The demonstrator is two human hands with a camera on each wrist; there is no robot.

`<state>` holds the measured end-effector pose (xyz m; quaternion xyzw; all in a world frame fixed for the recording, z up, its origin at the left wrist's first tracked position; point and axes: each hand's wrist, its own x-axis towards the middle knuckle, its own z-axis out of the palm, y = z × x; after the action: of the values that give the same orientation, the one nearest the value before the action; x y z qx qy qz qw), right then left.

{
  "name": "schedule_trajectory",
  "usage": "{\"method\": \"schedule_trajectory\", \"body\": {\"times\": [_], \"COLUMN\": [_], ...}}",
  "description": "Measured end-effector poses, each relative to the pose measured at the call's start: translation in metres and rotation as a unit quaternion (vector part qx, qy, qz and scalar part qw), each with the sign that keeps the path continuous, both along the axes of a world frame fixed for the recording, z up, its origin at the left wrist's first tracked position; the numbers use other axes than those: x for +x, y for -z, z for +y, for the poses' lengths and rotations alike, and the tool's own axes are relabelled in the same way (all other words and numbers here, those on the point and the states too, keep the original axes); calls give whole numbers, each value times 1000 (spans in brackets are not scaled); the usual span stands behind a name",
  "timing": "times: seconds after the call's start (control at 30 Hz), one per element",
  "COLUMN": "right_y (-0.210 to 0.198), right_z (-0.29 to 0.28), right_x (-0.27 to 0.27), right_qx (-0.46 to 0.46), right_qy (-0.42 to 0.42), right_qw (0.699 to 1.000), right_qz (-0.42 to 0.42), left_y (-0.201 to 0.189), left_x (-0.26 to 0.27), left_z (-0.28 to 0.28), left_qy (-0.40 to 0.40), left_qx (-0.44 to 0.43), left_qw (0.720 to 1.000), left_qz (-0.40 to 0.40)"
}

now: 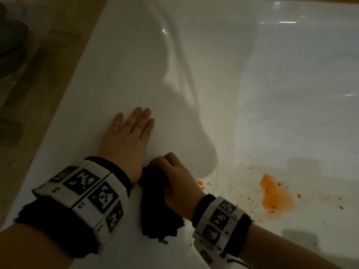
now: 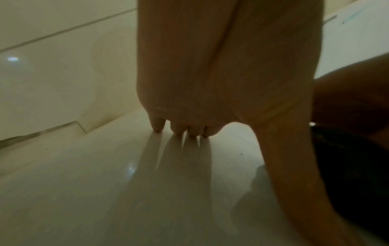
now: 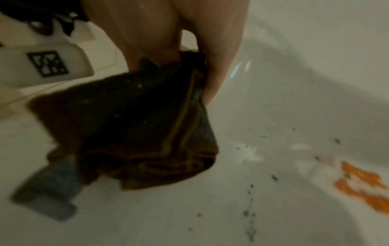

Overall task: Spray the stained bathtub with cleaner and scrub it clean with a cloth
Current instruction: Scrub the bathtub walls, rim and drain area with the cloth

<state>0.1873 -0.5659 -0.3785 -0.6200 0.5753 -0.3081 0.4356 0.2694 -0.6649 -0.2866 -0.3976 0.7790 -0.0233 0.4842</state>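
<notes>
The white bathtub (image 1: 194, 94) fills the head view. An orange stain (image 1: 275, 195) with dark specks and small orange bits (image 1: 201, 184) lies on its floor at the right. My left hand (image 1: 128, 136) lies flat with straight fingers on the tub's broad rim; the fingertips (image 2: 157, 128) press the white surface. My right hand (image 1: 174, 177) grips a dark bunched cloth (image 1: 157, 204), which hangs down over the tub's inner wall, left of the stain. In the right wrist view the cloth (image 3: 136, 124) hangs from the curled fingers, with the orange stain (image 3: 362, 188) at the far right. No spray bottle shows.
A beige tiled floor (image 1: 38, 74) runs along the tub's left edge, with dark shapes (image 1: 11, 41) at the far left. Tiled wall (image 2: 52, 50) rises behind the rim in the left wrist view. Dark specks (image 3: 250, 216) dot the tub floor.
</notes>
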Motion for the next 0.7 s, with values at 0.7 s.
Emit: {"method": "schedule_trajectory", "body": {"times": [0.7], "right_y": [51], "right_z": [-109], "right_x": [-157], "right_qx": [62], "right_qy": [327], "right_qw": [908], "right_qz": [254], "left_y": [7], "left_x": [-13], "left_z": [5], "left_qy": [-28], "left_qx": [-12], "left_qw": [1000], "left_qz": [9]}}
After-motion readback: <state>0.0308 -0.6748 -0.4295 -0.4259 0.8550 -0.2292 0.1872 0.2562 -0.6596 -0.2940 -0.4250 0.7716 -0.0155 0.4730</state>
